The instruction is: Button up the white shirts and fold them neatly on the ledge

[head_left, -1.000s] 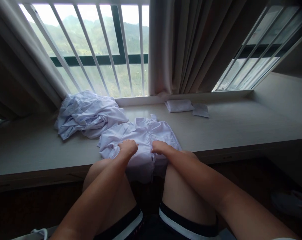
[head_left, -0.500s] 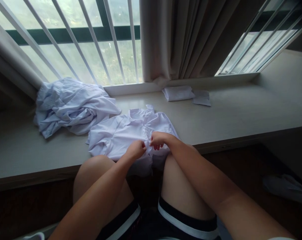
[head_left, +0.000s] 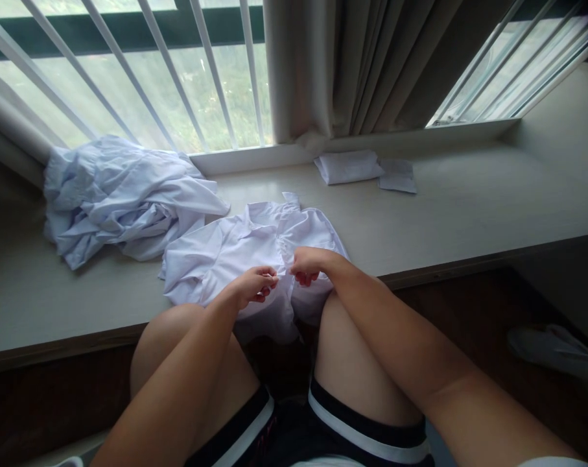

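A white collared shirt [head_left: 240, 243] lies front up on the ledge, its collar toward the window and its lower hem hanging over the front edge between my knees. My left hand [head_left: 257, 285] is closed in a pinch at the shirt's front opening, thumb and forefinger together. Just to the right, my right hand [head_left: 307, 264] is bent down with curled fingers, gripping the other side of the button placket. A small gap separates the two hands. Whatever button or edge lies between the fingertips is too small to make out.
A crumpled heap of white cloth [head_left: 128, 198] lies left of the shirt by the window bars. Farther back on the wooden ledge [head_left: 469, 201] are a folded white cloth [head_left: 347, 167] and a smaller flat white piece [head_left: 397, 176]. Grey curtains [head_left: 298, 78] hang behind.
My left hand has shifted slightly left and its fingers have turned into a clearer pinch. My right hand stays nearly in place on the placket. The view has tipped down a little.
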`<action>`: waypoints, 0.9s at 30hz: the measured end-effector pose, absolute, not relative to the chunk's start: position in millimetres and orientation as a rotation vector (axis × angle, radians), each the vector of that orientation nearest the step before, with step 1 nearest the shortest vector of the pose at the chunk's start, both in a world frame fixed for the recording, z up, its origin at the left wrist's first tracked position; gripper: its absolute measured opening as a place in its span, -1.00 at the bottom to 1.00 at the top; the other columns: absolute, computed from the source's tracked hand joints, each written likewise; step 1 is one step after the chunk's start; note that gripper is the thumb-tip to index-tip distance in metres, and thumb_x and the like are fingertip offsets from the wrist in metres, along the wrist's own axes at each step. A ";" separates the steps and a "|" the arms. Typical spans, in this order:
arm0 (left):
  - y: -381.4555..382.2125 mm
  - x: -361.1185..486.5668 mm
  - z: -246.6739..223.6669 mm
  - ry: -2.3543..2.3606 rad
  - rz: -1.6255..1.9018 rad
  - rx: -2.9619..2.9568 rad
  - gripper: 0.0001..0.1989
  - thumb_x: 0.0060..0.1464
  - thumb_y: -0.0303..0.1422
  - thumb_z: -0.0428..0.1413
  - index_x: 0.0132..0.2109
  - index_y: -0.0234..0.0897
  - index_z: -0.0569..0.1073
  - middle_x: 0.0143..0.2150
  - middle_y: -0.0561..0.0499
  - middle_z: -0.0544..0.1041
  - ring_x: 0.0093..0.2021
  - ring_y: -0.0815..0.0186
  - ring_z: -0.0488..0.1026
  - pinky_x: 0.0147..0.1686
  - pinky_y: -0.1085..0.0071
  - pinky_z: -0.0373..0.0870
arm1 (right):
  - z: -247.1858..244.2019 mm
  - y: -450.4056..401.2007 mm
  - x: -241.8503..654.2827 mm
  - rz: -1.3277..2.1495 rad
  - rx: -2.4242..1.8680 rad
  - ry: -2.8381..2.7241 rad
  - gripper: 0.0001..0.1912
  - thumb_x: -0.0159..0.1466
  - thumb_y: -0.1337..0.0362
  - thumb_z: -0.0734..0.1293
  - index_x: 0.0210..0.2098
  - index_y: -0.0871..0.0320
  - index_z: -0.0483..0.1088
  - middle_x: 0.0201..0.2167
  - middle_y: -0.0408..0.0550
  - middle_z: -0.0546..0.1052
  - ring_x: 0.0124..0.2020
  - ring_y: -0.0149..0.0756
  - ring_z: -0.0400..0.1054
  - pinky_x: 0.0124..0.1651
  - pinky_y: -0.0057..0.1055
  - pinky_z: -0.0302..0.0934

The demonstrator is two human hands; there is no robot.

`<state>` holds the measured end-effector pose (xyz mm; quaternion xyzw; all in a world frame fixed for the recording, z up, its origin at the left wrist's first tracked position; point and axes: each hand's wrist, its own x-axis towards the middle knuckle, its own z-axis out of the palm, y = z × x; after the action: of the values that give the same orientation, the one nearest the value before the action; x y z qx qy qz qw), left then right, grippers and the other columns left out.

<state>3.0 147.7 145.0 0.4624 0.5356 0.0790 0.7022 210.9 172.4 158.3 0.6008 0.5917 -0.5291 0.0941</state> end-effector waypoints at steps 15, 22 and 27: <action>146.6 11.0 126.3 1.640 0.006 1.951 -0.87 0.15 -0.24 0.14 -0.25 -0.20 0.43 -0.37 -0.03 0.51 -0.35 0.23 0.40 -0.36 0.38 0.12 | 153.7 171.6 214.6 -1.619 1.572 1.960 -0.81 0.28 0.22 0.38 -0.25 0.23 0.54 -0.31 0.03 0.65 -0.43 -0.33 0.49 -0.36 -0.44 0.29; 164.6 4.3 150.7 1.589 -0.007 2.023 -0.75 0.22 -0.18 0.06 -0.27 -0.19 0.54 -0.29 -0.12 0.61 -0.29 0.15 0.49 -0.33 0.34 0.21 | 153.0 170.1 208.9 -1.494 1.362 2.119 -0.72 0.29 0.34 0.31 -0.03 0.19 0.55 -0.35 -0.07 0.58 -0.51 -0.42 0.36 -0.44 -0.49 0.17; 227.8 -19.9 174.1 1.680 0.137 2.069 -0.74 0.25 -0.24 0.04 -0.07 -0.20 0.56 -0.28 -0.11 0.61 -0.27 0.15 0.50 -0.26 0.34 0.30 | 154.1 191.1 214.1 -1.372 1.601 2.281 -0.84 0.31 0.25 0.35 -0.22 0.18 0.56 -0.38 -0.08 0.58 -0.48 -0.38 0.39 -0.40 -0.47 0.19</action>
<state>-19.9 227.8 174.1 0.7536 0.6121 0.0500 0.2342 214.1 191.1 154.1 0.5154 0.7342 -0.4416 0.0174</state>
